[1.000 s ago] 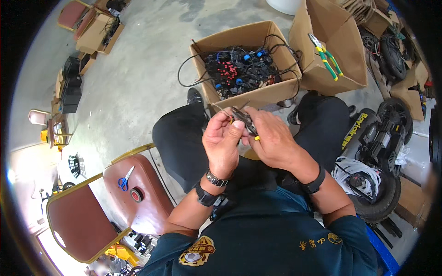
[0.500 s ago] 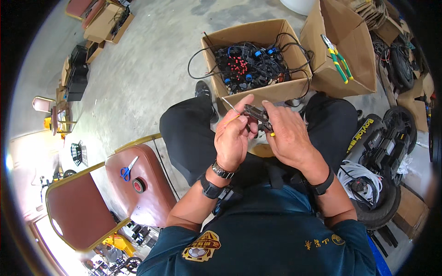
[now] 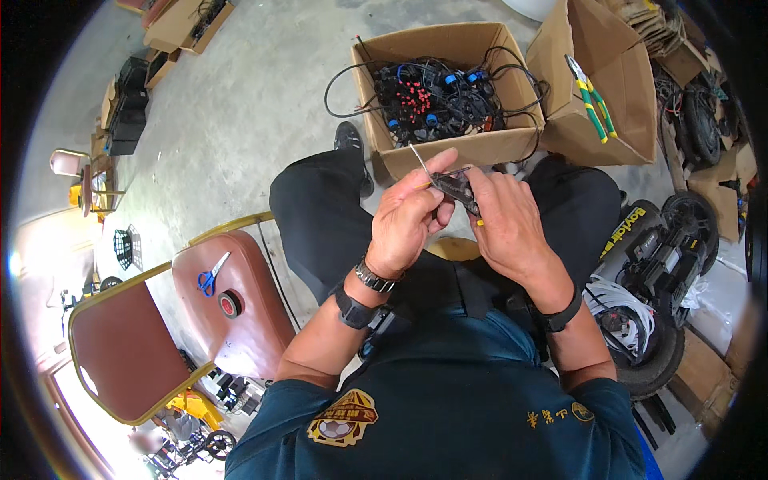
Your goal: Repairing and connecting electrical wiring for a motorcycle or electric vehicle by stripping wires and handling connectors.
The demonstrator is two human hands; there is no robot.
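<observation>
My right hand is closed around a dark, plier-like tool, its narrow end toward my left hand. A small yellow part shows by my right fingers; the rest of the tool is covered. My left hand pinches a thin pale strand, probably a wire, sticking up past the fingers. Beside it a short orange-yellow strand shows at the fingertips. Both hands meet above my lap, just short of an open cardboard box full of black cabled parts with red-tipped ends.
Green-and-yellow pliers hang on the edge of a second cardboard box. On the chair seat at left lie blue-handled scissors and a tape roll. A black wheeled machine and coiled white cable stand at right.
Both hands and the tool have shifted slightly upward in view. The pale strand now points more steeply up, and the tool is turned a little. The grips look the same.
</observation>
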